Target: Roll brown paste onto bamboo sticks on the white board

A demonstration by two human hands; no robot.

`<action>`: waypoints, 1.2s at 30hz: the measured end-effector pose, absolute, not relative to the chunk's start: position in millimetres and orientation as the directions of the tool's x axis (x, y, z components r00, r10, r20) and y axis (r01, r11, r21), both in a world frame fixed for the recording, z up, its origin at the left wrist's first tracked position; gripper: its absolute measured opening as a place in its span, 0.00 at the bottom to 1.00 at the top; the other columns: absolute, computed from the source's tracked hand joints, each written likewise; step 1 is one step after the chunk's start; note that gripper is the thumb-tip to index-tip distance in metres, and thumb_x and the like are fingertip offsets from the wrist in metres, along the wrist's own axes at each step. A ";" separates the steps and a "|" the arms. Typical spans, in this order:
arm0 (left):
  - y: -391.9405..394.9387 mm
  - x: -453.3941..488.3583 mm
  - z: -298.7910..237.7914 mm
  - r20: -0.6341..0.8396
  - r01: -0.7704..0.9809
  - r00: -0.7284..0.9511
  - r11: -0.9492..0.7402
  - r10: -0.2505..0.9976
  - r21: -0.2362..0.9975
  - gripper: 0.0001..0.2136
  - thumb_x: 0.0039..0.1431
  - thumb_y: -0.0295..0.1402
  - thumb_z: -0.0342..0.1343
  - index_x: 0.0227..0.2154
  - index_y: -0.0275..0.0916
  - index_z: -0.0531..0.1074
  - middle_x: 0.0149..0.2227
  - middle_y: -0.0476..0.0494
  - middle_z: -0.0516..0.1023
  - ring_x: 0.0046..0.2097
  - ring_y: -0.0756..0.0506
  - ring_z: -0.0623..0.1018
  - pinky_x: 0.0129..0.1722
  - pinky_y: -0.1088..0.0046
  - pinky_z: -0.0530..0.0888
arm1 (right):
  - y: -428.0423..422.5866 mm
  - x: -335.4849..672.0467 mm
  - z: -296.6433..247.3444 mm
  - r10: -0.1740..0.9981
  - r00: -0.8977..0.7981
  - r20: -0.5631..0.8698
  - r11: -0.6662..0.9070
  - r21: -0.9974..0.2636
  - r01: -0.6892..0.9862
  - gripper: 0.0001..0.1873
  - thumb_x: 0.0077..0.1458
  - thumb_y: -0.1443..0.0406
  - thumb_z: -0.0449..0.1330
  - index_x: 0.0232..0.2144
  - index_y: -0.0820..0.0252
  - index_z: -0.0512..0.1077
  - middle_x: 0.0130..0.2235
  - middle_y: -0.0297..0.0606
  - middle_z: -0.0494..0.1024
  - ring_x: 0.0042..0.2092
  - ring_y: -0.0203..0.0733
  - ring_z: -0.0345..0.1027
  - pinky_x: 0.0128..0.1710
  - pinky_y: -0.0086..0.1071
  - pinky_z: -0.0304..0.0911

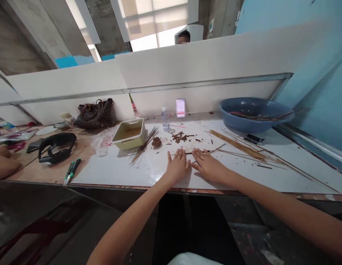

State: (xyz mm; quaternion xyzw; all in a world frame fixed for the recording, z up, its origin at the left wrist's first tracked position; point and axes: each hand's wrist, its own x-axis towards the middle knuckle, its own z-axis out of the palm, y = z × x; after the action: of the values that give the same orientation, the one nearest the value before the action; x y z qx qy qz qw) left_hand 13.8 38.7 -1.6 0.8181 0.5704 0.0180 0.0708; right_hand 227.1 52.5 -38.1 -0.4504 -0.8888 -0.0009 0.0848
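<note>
My left hand [178,166] and my right hand [208,165] lie flat, palms down, side by side on a white board [118,173]. A thin brown stick [187,153] runs under or just past my fingertips. Just beyond my left hand sit a brown lump of paste [156,142] and crumbled brown bits [179,137]. A bundle of thin sticks [145,145] lies left of the lump. Many long bamboo sticks [237,145] spread to the right of my right hand.
A blue basin [240,123] holding sticks stands at the back right. A cream tray [128,140], water bottle [166,119] and upright phone [180,108] line the back. Further left lie a handbag [95,115], black headphones [56,147] and green-handled tools [71,170]. A co-worker's hand [3,162] rests at the far left.
</note>
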 end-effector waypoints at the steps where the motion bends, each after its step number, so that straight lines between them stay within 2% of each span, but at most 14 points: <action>1: 34.2 11.8 -4.6 -0.052 0.927 0.359 -0.350 0.932 0.135 0.34 0.80 0.44 0.30 0.82 0.33 0.47 0.83 0.35 0.47 0.84 0.35 0.47 0.80 0.33 0.39 | 48.3 228.7 -40.6 0.797 -0.584 0.154 0.599 -0.071 0.798 0.42 0.80 0.46 0.40 0.81 0.69 0.51 0.80 0.60 0.55 0.81 0.59 0.46 0.79 0.63 0.47; 5: 45.5 16.5 -1.3 -0.099 0.945 0.306 -0.290 0.947 0.149 0.34 0.80 0.45 0.33 0.82 0.34 0.46 0.83 0.36 0.44 0.84 0.35 0.45 0.79 0.33 0.37 | 63.7 222.1 -33.2 0.803 -0.588 0.100 0.594 -0.057 0.802 0.43 0.79 0.45 0.38 0.80 0.68 0.54 0.79 0.59 0.58 0.81 0.59 0.48 0.80 0.62 0.46; 8: 65.8 25.3 7.7 -0.129 0.967 0.217 -0.195 0.968 0.163 0.34 0.79 0.43 0.34 0.82 0.36 0.44 0.84 0.39 0.38 0.84 0.32 0.41 0.79 0.30 0.42 | 85.6 208.5 -22.9 0.849 -0.525 0.059 0.528 -0.060 0.847 0.44 0.79 0.47 0.35 0.79 0.74 0.56 0.79 0.63 0.56 0.81 0.61 0.47 0.80 0.61 0.45; 10: 66.8 27.1 8.5 -0.119 0.971 0.204 -0.185 0.972 0.153 0.34 0.79 0.42 0.34 0.82 0.35 0.44 0.84 0.38 0.38 0.84 0.33 0.39 0.79 0.32 0.42 | 86.0 205.0 -24.3 0.864 -0.497 0.072 0.502 -0.061 0.863 0.46 0.79 0.45 0.35 0.78 0.78 0.56 0.79 0.66 0.56 0.81 0.62 0.46 0.80 0.60 0.45; 13: 46.8 21.9 0.7 -0.061 0.968 0.230 -0.222 0.971 0.116 0.34 0.79 0.44 0.34 0.82 0.36 0.47 0.83 0.39 0.44 0.84 0.34 0.38 0.79 0.32 0.37 | 64.1 213.4 -38.0 0.832 -0.540 0.127 0.551 -0.065 0.832 0.47 0.78 0.42 0.37 0.80 0.74 0.52 0.79 0.63 0.54 0.81 0.60 0.47 0.80 0.59 0.46; 16: 29.8 14.2 -6.4 -0.028 0.962 0.256 -0.252 0.966 0.107 0.34 0.79 0.47 0.35 0.82 0.40 0.49 0.83 0.42 0.49 0.84 0.32 0.39 0.79 0.29 0.37 | 46.2 223.6 -48.9 0.799 -0.582 0.152 0.596 -0.065 0.801 0.46 0.78 0.42 0.41 0.81 0.69 0.52 0.79 0.63 0.55 0.81 0.61 0.48 0.79 0.60 0.49; 23: 65.0 17.3 11.5 -0.095 0.972 0.187 -0.170 0.978 0.162 0.34 0.79 0.45 0.35 0.82 0.38 0.48 0.83 0.40 0.45 0.84 0.30 0.40 0.78 0.28 0.39 | 87.1 209.9 -25.5 0.822 -0.562 0.094 0.568 -0.049 0.822 0.41 0.80 0.47 0.39 0.79 0.69 0.56 0.77 0.66 0.60 0.80 0.63 0.50 0.77 0.67 0.50; 30: 26.7 6.4 -3.6 -0.057 0.955 0.261 -0.249 0.964 0.163 0.36 0.79 0.50 0.35 0.82 0.38 0.46 0.83 0.41 0.45 0.84 0.31 0.39 0.79 0.32 0.36 | 55.5 231.9 -48.5 0.762 -0.634 0.136 0.644 -0.048 0.764 0.44 0.78 0.42 0.40 0.80 0.66 0.55 0.78 0.61 0.58 0.80 0.63 0.50 0.78 0.64 0.50; 33: 38.0 10.6 0.4 -0.104 0.959 0.239 -0.218 0.965 0.182 0.37 0.78 0.49 0.35 0.82 0.35 0.46 0.83 0.40 0.43 0.84 0.30 0.39 0.79 0.31 0.37 | 64.9 225.0 -41.7 0.781 -0.615 0.111 0.621 -0.036 0.783 0.44 0.78 0.43 0.41 0.80 0.70 0.56 0.77 0.64 0.60 0.80 0.64 0.52 0.78 0.64 0.50; 36: 58.4 17.8 9.6 -0.105 0.967 0.182 -0.159 0.978 0.197 0.36 0.79 0.47 0.34 0.82 0.35 0.48 0.83 0.38 0.44 0.84 0.30 0.39 0.78 0.29 0.37 | 85.4 210.7 -26.7 0.836 -0.544 0.066 0.546 -0.020 0.837 0.43 0.79 0.48 0.42 0.78 0.78 0.57 0.76 0.70 0.59 0.80 0.64 0.51 0.79 0.62 0.49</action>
State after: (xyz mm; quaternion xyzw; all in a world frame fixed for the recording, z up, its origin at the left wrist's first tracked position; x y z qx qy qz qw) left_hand 17.8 58.4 9.6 0.7609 0.6391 0.0235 0.1098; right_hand 210.7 85.4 -26.7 -0.4762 -0.8787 -0.0066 0.0338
